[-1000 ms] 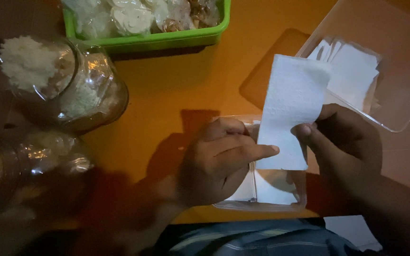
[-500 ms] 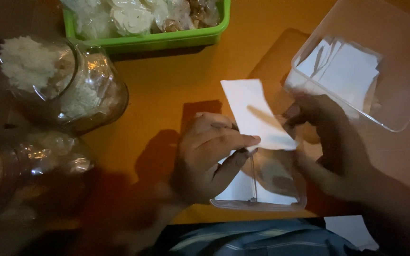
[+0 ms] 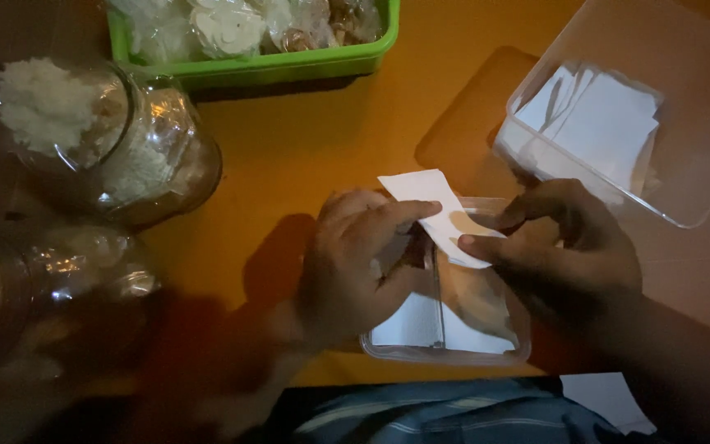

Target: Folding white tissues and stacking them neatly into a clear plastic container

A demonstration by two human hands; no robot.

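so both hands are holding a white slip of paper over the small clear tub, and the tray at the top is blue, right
Not quite: the tray is green, as the head view shows. The rest holds: the left hand and right hand hold a white paper slip over the small clear tub.

The white paper slip, held upright and unfolded 1 second earlier, was lowered and laid nearly flat over the small clear container. The left hand shifted its fingers onto the slip's upper edge. The right hand dropped lower and pinched the slip's right end.
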